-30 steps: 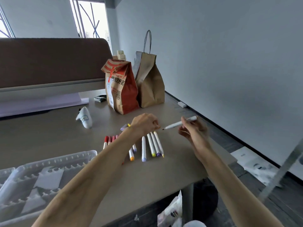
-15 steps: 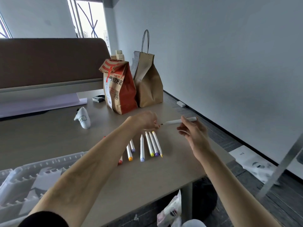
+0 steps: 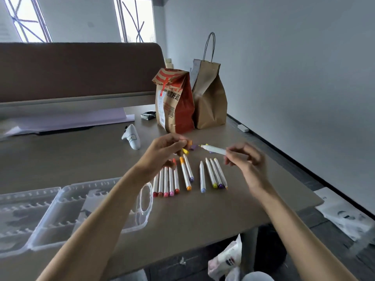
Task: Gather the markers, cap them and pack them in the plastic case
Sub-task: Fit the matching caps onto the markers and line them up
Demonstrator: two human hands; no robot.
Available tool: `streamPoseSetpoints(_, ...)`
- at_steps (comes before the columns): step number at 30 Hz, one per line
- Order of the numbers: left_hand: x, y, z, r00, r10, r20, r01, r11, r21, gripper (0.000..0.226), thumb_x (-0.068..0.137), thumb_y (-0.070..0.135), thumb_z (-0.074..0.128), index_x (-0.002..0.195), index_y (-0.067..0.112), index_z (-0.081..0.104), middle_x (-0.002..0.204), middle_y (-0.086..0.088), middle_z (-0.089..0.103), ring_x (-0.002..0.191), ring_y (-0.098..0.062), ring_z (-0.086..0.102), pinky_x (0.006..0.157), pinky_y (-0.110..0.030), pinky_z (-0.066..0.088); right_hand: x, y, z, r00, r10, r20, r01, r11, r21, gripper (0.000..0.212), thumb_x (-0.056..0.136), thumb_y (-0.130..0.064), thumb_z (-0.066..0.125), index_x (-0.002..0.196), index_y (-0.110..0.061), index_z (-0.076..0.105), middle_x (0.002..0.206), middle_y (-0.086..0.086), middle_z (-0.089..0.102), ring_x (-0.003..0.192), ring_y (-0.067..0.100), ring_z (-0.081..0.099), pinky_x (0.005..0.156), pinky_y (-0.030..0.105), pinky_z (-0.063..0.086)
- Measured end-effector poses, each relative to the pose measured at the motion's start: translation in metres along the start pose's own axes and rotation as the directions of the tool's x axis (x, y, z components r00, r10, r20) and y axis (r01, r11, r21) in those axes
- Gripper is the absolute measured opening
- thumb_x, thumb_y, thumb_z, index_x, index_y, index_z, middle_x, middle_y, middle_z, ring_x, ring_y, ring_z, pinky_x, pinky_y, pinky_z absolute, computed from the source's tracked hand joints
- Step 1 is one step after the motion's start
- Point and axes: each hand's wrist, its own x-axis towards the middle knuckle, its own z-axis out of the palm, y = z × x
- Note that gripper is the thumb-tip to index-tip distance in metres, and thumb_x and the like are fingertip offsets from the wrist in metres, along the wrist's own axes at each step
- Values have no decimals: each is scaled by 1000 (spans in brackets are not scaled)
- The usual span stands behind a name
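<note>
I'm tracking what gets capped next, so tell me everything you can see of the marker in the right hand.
The marker is a slim white barrel, plastic by its look, with its yellowish tip uncapped. It hangs above the table, nearly level, tip aimed at the orange cap that the left hand pinches. The right hand pinches its rear end, hiding that end; nothing else touches it.

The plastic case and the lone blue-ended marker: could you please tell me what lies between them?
In the head view, five red and pink markers, then an orange-ended marker and a purple-ended marker.
</note>
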Motion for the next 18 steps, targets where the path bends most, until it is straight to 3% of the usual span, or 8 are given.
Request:
streamPoseSetpoints(6, -14, 0, -9, 998, 68, 14, -67, 997, -26, 11, 96, 16, 55, 101, 13, 64, 85, -7, 58, 68, -7, 51, 43, -21, 38, -21, 4, 17, 995, -98, 27, 99, 992, -77, 7, 85, 2, 68, 82, -4, 67, 72, 3, 69, 65, 15, 65, 66, 24, 53)
streamPoseSetpoints(11, -14, -2, -4, 995, 85, 59, -87, 996, 36, 13, 96, 15, 56, 105, 8, 62, 76, 14, 63, 65, -6, 47, 40, -19, 38, -27, 1, 14, 981, -190, -35, 186, 979, -85, 15, 83, -10, 71, 79, -24, 70, 71, 5, 68, 70, 17, 65, 67, 22, 52)
streamPoseSetpoints(18, -16, -1, -2, 994, 83, 65, -87, 994, 60, 10, 97, 14, 56, 102, 13, 63, 72, 15, 63, 62, -5, 41, 40, -20, 34, -29, 1, 16, 983, -176, -47, 167, 975, -144, 14, 81, -18, 70, 80, -31, 70, 76, 3, 70, 74, 16, 66, 68, 22, 52)
